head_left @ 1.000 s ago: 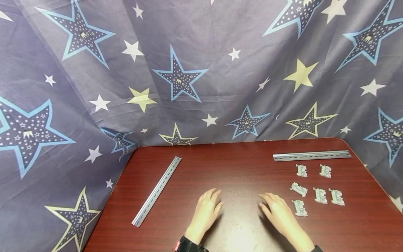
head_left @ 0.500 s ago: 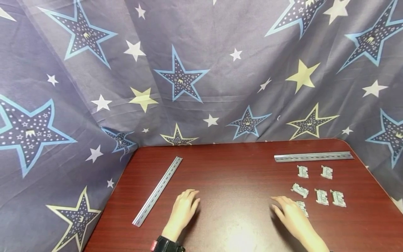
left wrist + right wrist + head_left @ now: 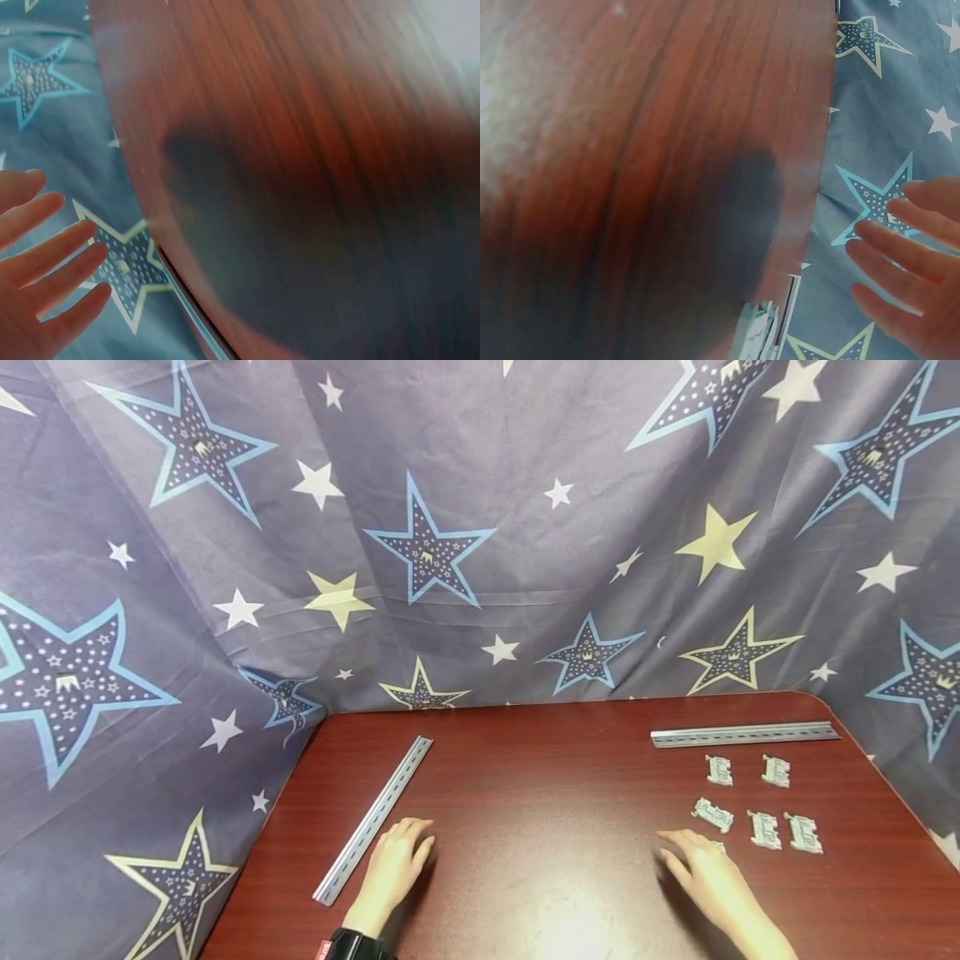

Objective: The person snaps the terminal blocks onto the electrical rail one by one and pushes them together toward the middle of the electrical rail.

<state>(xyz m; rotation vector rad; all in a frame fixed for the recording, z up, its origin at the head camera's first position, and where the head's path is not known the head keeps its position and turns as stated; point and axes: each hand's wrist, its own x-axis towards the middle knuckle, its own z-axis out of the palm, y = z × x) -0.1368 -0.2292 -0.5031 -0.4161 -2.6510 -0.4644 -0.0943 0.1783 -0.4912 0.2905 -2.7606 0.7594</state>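
My left hand (image 3: pixel 392 867), fingers relaxed and holding nothing, hovers over the table just right of a slotted metal DIN rail (image 3: pixel 392 793) that lies slanted at the left. In the left wrist view the fingers (image 3: pixel 64 251) are spread apart, and a sliver of the rail (image 3: pixel 187 296) shows at the bottom. On the other side my right hand (image 3: pixel 711 878) is likewise loose, above the near end of a group of pale terminal blocks (image 3: pixel 764 830). It hides most of one block. The right wrist view shows spread fingers (image 3: pixel 900 251) and a terminal block (image 3: pixel 751 330) low down.
A second DIN rail (image 3: pixel 746 734) lies crosswise at the back right of the reddish-brown table (image 3: pixel 540 777), behind the several terminal blocks. A star-patterned cloth (image 3: pixel 480 527) hangs behind the table and along its sides.
My left hand has moved left toward the slanted rail. My right hand has moved right and now covers most of the nearest terminal block. Rails and blocks stay where they were.
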